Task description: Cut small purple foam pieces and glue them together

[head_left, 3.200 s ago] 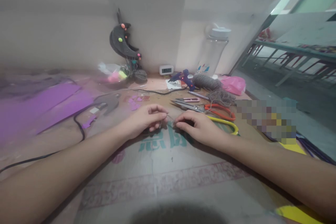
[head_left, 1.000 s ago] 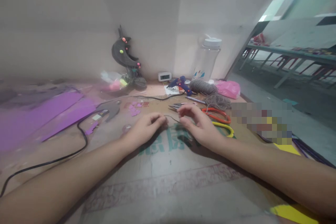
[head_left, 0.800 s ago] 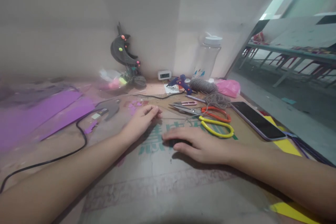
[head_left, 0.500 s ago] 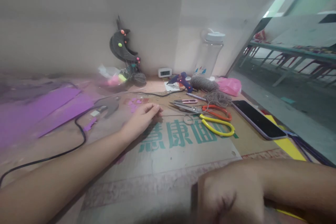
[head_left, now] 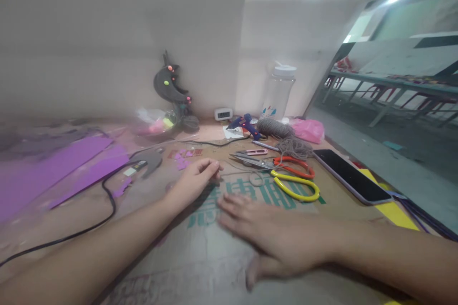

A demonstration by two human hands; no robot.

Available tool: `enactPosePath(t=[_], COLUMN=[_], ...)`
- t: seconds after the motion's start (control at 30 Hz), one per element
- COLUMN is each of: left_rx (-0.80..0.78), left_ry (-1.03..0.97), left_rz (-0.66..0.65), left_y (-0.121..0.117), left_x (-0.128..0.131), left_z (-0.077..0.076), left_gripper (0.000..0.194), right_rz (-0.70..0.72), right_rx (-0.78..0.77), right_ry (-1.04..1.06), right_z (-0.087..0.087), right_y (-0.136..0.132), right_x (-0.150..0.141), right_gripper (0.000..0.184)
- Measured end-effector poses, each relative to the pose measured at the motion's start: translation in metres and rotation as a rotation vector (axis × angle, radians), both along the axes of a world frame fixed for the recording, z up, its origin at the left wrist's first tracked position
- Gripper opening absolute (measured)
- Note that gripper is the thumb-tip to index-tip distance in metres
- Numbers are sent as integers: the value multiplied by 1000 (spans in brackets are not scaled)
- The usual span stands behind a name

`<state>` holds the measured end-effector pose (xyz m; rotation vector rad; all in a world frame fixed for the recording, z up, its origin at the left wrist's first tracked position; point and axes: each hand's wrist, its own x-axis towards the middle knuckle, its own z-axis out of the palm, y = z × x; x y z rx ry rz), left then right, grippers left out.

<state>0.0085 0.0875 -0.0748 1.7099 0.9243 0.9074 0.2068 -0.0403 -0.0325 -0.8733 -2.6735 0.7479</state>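
Observation:
My left hand (head_left: 198, 178) is closed in a pinch above the cardboard mat (head_left: 214, 257). A thin strand of grey yarn (head_left: 256, 179) runs from near its fingertips to a small loop beside the scissors; the part inside the fingers is hidden. My right hand (head_left: 265, 228), slightly blurred, is over the mat with fingers spread and nothing in it. Scissors with yellow and orange handles (head_left: 296, 188) lie beyond the right hand, blades pointing left. Behind their blades lie small pink thread snips (head_left: 255, 152). The ball of grey yarn (head_left: 275, 127) sits farther back.
A phone (head_left: 352, 176) lies at the right. A blue glue gun (head_left: 245, 125), a white clock (head_left: 223, 114), a clear bottle (head_left: 279, 93) and a pink bag (head_left: 308, 131) stand along the back. Purple sheets (head_left: 86, 171) and a black cord (head_left: 112, 200) are at left.
My right hand let go of the yarn strand, swung down toward me, and has come back over the mat, spread. The left hand stays pinched in place. The camera view has tilted up.

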Motion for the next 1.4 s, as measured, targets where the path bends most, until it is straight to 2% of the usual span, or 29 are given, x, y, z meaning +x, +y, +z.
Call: enactPosePath(t=[0.03,0.07,0.1,0.13,0.17,0.27,0.3,0.33,0.43,0.47,0.5,0.57,0.6,0.67,0.77,1.0,1.07,1.23,1.33,1.4], left_rx=[-7,-9,-2,16,44,175,229,283,397,402,387,322,283,213,166,201,182,123,140,209], left_ry=[8,16,29,49,78,219,275,328,416,418,412,390,382,366,357,372,360,335,329,333], left_rz=[-4,-7,-12,-13,-14,-63,-98,-136,-208,-215,-221,-233,-237,-226,-202,-150,-141,-128,-127,-146], left_y=[0,-1,-2,-3,-5,-13,-16,-19,-23,-23,-22,-20,-19,-17,-17,-18,-17,-15,-14,-15], left_x=[0,0,-1,-1,-1,-3,-3,-3,-3,-3,-3,-3,-3,-3,-3,-3,-3,-4,-5,-5], left_z=[0,1,2,3,4,7,8,9,9,9,8,8,7,7,9,11,10,7,6,5], left_gripper=[40,40,39,38,37,34,34,35,35,34,33,30,28,23,22,25,23,21,20,20], right_rz=[102,205,202,159,72,-452,-551,-575,-553,-539,-532,-545,-570,-653,-726,-676,-693,-762,-790,-734], right_rx=[-69,-149,-208,-216,-163,170,221,242,146,106,71,22,6,-2,70,94,66,-107,-16,43], right_ry=[-19,-3,16,41,115,387,398,383,299,279,266,254,253,282,341,326,365,636,695,698], right_z=[1,4,6,8,9,-1,-7,-14,-32,-35,-36,-33,-31,-27,-27,-31,-32,-37,-38,-38], right_y=[-5,-10,-14,-15,-13,13,24,36,55,57,57,55,55,57,62,67,71,81,79,72], right_x=[-1,-3,-3,-3,-1,8,12,15,18,17,16,15,15,17,20,24,27,34,34,30], right_gripper=[56,36,22,20,21,20,28,40,75,73,62,25,14,18,16,16,17,28,26,23])
